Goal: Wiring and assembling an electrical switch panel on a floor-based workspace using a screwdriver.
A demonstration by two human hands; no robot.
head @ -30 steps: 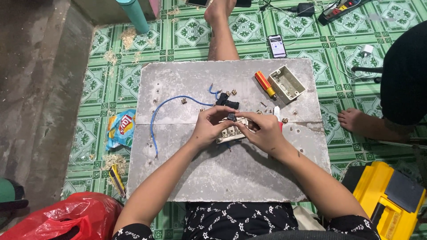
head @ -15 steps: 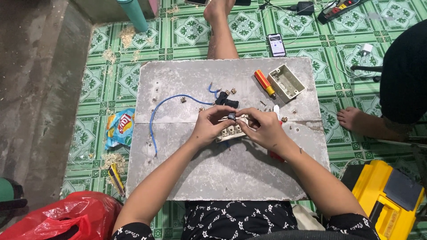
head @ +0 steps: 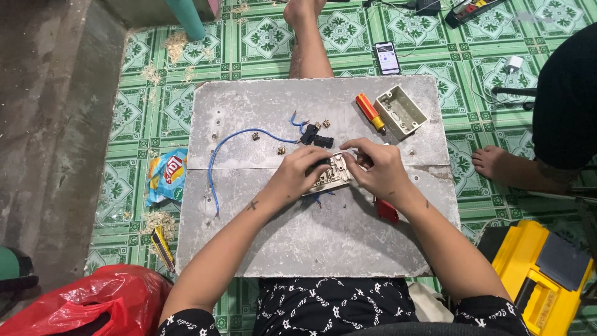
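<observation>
Switch plate point(head: 334, 174), a pale rectangular piece, is sitting at the centre of the frame on the grey board point(head: 249, 112), and you are gripping it between both hands. Your left hand point(head: 300, 171) is closing on its left end, fingers curling over the top edge; your right hand point(head: 378, 167) is clamping the right end, fingertips pressing down on its upper corner. Its long axis is running left to right with a slight tilt, so each hand is taking one short end and neither is nearer than the other.

Just above your hands, small black parts point(head: 316, 138) and brass screws point(head: 322, 124) are lying beside a blue wire point(head: 214, 162) that is curving off to the left. Upper right of the board, an orange-handled screwdriver point(head: 369, 112) is resting beside an open beige wall box point(head: 401, 112). A red-handled tool point(head: 387, 210) is peeking out under your right wrist.

Left of the board, a crumpled blue and yellow snack bag point(head: 166, 177) is lying on the green tiles. A red plastic bag point(head: 87, 302) is filling the lower left corner, and a yellow toolbox point(head: 538, 274) is sitting lower right. A phone point(head: 387, 57) is lying at the top.
</observation>
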